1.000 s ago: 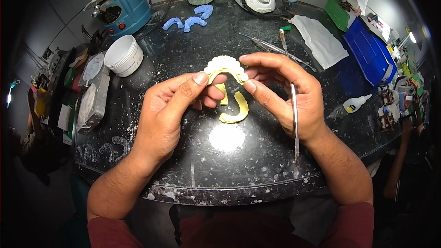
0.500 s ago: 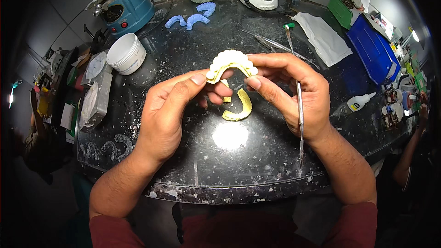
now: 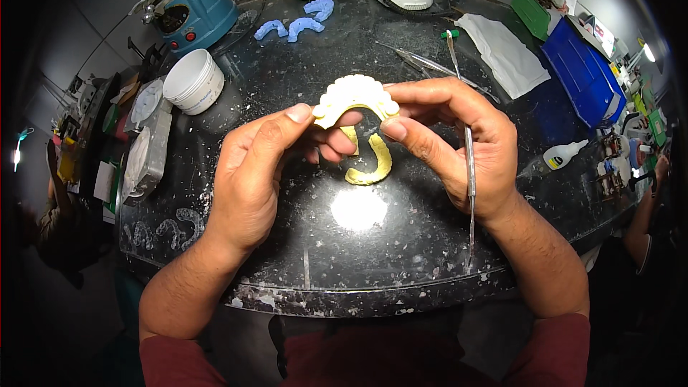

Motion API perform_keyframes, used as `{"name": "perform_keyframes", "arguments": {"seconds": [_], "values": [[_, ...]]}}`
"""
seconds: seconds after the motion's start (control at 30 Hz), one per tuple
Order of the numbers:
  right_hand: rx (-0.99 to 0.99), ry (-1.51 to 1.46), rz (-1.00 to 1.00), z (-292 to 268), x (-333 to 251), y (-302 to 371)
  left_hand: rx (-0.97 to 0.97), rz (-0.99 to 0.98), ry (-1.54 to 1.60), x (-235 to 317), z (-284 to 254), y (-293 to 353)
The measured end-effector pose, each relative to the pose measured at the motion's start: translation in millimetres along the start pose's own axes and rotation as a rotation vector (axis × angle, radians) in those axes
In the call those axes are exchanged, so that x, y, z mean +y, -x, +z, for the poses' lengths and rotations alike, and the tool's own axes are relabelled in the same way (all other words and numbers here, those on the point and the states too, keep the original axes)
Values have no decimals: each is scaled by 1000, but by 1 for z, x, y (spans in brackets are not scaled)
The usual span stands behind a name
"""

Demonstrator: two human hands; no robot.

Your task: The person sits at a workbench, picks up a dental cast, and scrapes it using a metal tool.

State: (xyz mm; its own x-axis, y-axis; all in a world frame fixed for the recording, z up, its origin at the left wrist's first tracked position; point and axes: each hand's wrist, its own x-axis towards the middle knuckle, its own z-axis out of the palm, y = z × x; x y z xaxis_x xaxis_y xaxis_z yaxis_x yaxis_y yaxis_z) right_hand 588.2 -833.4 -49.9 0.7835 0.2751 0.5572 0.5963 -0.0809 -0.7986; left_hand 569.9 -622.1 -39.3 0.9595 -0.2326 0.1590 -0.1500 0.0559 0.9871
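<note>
A pale-yellow dental arch model (image 3: 354, 91), horseshoe shaped with a row of teeth, is held up above the table between my two hands. My left hand (image 3: 249, 179) pinches its left end between thumb and fingertip. At its other end, the thumb and forefinger of my right hand (image 3: 473, 150) grip it. My right hand also keeps a long, thin metal dental carver (image 3: 471, 179) tucked across its fingers, pointing toward me. A yellow curved arch piece (image 3: 383, 165) lies on the table below the model. Another yellow piece (image 3: 349, 136) shows partly behind my left fingers.
Several blue arch molds (image 3: 304, 25) lie at the back, near a blue machine (image 3: 204, 18). A white tub (image 3: 193, 82) and clear aligners (image 3: 170, 231) are on the left. Metal instruments (image 3: 430, 64), a white cloth (image 3: 505, 54), a blue bin (image 3: 582, 72) and a small bottle (image 3: 564, 155) are on the right.
The dental model has tilted and shifted slightly left and up, so less of its inner edge shows. Both hands keep their hold, and the carver stays in my right hand.
</note>
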Motion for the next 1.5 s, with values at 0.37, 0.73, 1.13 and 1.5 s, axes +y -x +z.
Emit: {"name": "perform_keyframes", "arguments": {"seconds": [0.37, 0.73, 1.13, 1.5], "values": [[25, 49, -77, 1, 2, -2, -19, 13, -11, -4, 0, 0], [-13, -64, 21, -1, 0, 0, -56, -5, 12, -3, -1, 1], [-43, -4, -45, -1, 2, -1, -6, 75, -34, -4, 2, 2], [-27, -1, -44, 0, 1, -1, -12, 248, -52, -1, 4, 3]]}}
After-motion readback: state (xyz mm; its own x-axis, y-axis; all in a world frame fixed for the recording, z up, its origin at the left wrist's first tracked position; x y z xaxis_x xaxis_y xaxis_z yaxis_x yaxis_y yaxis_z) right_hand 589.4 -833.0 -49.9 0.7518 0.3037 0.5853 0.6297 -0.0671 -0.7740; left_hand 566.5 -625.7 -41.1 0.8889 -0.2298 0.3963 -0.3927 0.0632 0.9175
